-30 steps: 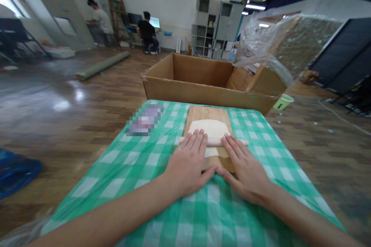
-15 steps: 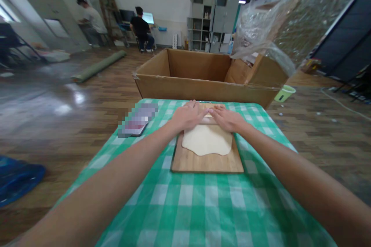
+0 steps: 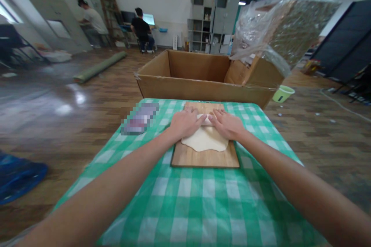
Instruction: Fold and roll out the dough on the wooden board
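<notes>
A thin sheet of pale dough (image 3: 205,141) lies on a wooden board (image 3: 205,160) in front of me. Across its far part runs a short, pale cylinder that looks like a rolling pin (image 3: 204,120), mostly covered by my hands. My left hand (image 3: 187,122) is over its left end, fingers pointing away and curving down. On the right end sits my right hand (image 3: 227,122) in the same pose. Both thumbs point inward with a small gap between them, where the cylinder shows. What lies under the palms is hidden.
A green checked cloth (image 3: 179,200) covers the table. A blurred-out flat item (image 3: 140,119) lies at left. Beyond the table stands a large cardboard box (image 3: 203,87) with plastic wrap, and a green bin (image 3: 283,94) to its right. Two people sit farther back.
Both hands and the cylinder have come slightly back toward me. More bare board shows beyond my fingertips, and the thumbs have parted a little. The view has shifted slightly.
</notes>
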The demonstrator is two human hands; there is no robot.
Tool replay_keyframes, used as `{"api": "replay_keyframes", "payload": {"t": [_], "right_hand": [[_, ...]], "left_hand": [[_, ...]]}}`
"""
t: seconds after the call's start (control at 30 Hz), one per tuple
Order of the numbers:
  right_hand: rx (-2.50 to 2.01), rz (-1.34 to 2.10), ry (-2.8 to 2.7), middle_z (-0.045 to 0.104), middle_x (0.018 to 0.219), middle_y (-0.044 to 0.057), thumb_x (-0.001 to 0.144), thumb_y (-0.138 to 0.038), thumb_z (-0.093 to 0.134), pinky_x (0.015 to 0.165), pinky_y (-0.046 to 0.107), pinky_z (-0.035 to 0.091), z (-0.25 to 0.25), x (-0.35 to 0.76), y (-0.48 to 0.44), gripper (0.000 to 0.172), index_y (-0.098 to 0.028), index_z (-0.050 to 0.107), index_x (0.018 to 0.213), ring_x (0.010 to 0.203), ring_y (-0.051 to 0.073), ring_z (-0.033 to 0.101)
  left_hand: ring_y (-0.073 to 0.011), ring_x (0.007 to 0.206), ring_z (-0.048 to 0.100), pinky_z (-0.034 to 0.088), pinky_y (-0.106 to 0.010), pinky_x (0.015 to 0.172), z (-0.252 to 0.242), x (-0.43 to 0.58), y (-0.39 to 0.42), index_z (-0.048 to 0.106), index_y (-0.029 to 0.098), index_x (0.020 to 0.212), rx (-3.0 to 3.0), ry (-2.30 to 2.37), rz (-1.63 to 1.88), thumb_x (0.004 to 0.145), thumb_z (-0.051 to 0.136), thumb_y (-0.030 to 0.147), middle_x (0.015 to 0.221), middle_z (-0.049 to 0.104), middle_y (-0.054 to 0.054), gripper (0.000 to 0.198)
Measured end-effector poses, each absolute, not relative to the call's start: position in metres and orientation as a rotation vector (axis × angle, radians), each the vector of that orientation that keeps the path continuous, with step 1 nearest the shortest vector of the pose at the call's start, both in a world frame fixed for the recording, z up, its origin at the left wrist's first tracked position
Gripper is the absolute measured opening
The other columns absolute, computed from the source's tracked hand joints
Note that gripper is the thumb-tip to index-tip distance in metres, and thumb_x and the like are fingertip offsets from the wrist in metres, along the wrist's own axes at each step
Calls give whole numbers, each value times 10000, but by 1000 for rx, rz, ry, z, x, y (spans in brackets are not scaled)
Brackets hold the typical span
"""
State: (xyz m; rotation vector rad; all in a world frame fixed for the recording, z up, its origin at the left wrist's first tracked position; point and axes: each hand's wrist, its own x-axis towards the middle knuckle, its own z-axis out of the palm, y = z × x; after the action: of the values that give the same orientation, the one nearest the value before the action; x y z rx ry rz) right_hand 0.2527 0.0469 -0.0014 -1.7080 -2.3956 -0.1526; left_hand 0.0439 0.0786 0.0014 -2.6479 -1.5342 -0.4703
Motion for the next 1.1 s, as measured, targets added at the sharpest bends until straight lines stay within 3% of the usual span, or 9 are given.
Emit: {"api": "replay_keyframes", "payload": {"t": [0.1,0.23,0.47,0.63,0.73,0.83,1.1], "right_hand": [[-1750,-109,-2342,480,1568,269,1055,-687,183,1188,515,387,-4,247,9,868,-10,463,1521,1482,361,438],[-1692,-163,-2347,345,1652,259,1014,-738,265,1262,574,248,-10,240,-42,945,-2,338,1603,1551,380,310],[-1580,-132,-2361,314,1667,248,986,-744,395,1252,587,292,-8,239,-110,973,-28,280,1634,1567,379,270],[-1598,25,-2329,537,1549,191,1076,-596,289,1181,538,430,7,246,-74,700,-121,470,1556,1466,325,474],[-1484,-47,-2457,532,1564,145,1110,-442,207,1246,541,333,8,243,-31,592,-154,525,1517,1534,292,370],[-1484,-106,-2470,523,1576,127,1108,-415,247,1257,575,290,3,237,-9,552,-173,526,1518,1557,308,318],[-1629,2,-2408,399,1643,198,1108,-499,187,1253,526,319,-7,231,-48,701,-30,397,1585,1584,319,234]], "left_hand": [[-344,1400,528,407,-504,1165,-8,32,49,579,91,1407,-2632,-1369,-522,1054,404,557,1418,625,-214,610],[-326,1536,368,251,-493,1278,-14,16,6,471,51,1514,-2644,-1235,-564,1043,399,551,1597,465,-222,691],[-345,1562,319,273,-534,1281,-11,-5,-52,395,72,1580,-2717,-1193,-550,1026,437,567,1655,382,-200,744],[-366,1556,325,309,-557,1263,-10,-9,-60,382,72,1584,-2747,-1136,-563,1005,477,570,1645,392,-217,770],[-375,1552,331,309,-574,1259,-10,-9,-59,382,81,1585,-2755,-1130,-553,994,497,537,1638,401,-224,755],[-372,1552,332,301,-580,1263,-8,-11,-61,367,104,1599,-2769,-1132,-537,990,505,503,1643,398,-212,740],[-363,1592,229,257,-542,1296,-15,-20,-84,339,70,1612,-2794,-1062,-482,956,528,425,1691,318,-178,769]]}}
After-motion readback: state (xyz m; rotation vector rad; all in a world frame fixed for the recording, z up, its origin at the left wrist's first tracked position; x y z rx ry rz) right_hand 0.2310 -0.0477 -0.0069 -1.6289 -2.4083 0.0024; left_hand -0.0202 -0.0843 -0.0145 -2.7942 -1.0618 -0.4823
